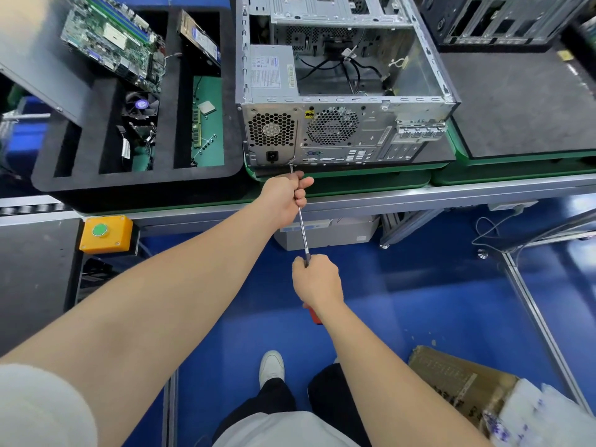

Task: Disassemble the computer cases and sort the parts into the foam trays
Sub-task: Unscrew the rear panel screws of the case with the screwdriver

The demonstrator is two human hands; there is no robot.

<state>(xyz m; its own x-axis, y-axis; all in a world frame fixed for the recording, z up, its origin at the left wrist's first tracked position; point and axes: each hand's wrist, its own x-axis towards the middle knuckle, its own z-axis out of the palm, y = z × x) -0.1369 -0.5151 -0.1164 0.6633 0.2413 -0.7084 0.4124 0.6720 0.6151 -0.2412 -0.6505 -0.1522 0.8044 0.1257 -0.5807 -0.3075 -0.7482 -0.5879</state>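
Gripping the screwdriver (pixel 302 227): left hand (pixel 287 195) on shaft, right hand (pixel 317 280) on handle; tip touches computer case (pixel 338 137) beside foam tray (pixel 138 185).

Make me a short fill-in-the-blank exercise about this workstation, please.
1. The right hand grips the handle of a long ____, while the left hand holds its shaft near the computer case.
2. The motherboard rests in the black ____ tray.
3. The orange box carries a ____ button.

Missing words: screwdriver; foam; green.
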